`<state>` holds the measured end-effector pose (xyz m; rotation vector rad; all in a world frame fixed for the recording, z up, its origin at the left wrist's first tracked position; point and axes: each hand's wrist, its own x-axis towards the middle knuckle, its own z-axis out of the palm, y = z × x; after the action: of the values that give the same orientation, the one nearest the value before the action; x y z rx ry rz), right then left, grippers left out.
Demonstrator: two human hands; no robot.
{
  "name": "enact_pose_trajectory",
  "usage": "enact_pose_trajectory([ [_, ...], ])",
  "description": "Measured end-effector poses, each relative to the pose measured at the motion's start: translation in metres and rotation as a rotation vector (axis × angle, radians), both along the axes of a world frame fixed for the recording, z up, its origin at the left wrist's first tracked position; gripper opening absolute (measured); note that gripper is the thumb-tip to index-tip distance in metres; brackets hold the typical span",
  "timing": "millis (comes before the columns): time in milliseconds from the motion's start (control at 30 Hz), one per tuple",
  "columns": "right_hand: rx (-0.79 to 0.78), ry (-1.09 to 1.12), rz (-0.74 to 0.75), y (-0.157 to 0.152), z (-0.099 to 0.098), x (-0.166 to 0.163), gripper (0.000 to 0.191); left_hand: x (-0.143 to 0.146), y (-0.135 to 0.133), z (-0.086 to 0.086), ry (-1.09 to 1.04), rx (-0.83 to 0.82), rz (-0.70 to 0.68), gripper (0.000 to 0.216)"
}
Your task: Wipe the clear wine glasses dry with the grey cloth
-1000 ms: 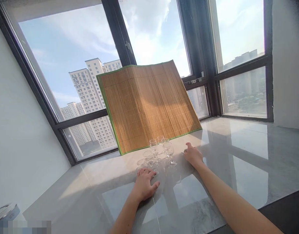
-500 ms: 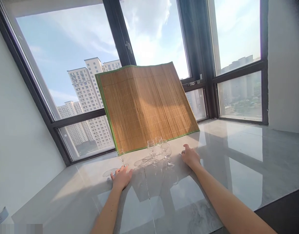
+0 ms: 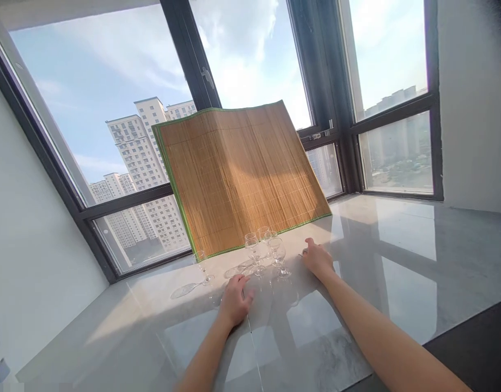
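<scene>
A small cluster of clear stemmed glasses [image 3: 276,251] stands upright on the glossy marble-look sill. One more stemmed glass [image 3: 201,267] stands apart to the left, its shadow stretching leftward. My left hand [image 3: 236,300] is low over the sill, just in front and left of the cluster. Its fingers are loosely bent and apart, with nothing visible in them. To the right of the cluster, my right hand [image 3: 317,259] rests near the surface, fingers partly spread and not touching any glass. The undersides of both hands are hidden.
A bamboo mat [image 3: 242,174] with green edging leans against the window behind the glasses. Dark window frames [image 3: 344,103] meet at the right corner. The glossy sill [image 3: 381,272] ends at a dark front edge on the lower right. A white wall [image 3: 34,218] stands left.
My left hand has moved right, away from the lone glass and toward the cluster. My right hand has stayed nearly in place. The view has shifted slightly.
</scene>
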<state>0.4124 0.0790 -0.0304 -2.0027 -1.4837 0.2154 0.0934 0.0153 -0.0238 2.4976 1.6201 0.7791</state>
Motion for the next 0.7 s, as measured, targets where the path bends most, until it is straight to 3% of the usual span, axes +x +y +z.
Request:
enact_pose_trajectory([
  [133, 0.007, -0.013, -0.022, -0.001, 0.001, -0.001, 0.045, 0.03, 0.01, -0.003, 0.118, -0.094, 0.004, 0.064],
  [367, -0.007, -0.038, 0.001, -0.004, 0.005, -0.002, 0.045, 0.04, 0.018, 0.003, 0.222, -0.167, -0.081, 0.06],
  [533, -0.014, -0.021, 0.001, -0.004, 0.005, -0.001, 0.046, 0.04, 0.002, 0.007, 0.171, -0.139, -0.064, 0.053],
  [700, -0.007, -0.007, -0.01, -0.002, 0.002, 0.0, 0.046, 0.033, -0.035, 0.014, 0.173, -0.12, -0.136, 0.048],
])
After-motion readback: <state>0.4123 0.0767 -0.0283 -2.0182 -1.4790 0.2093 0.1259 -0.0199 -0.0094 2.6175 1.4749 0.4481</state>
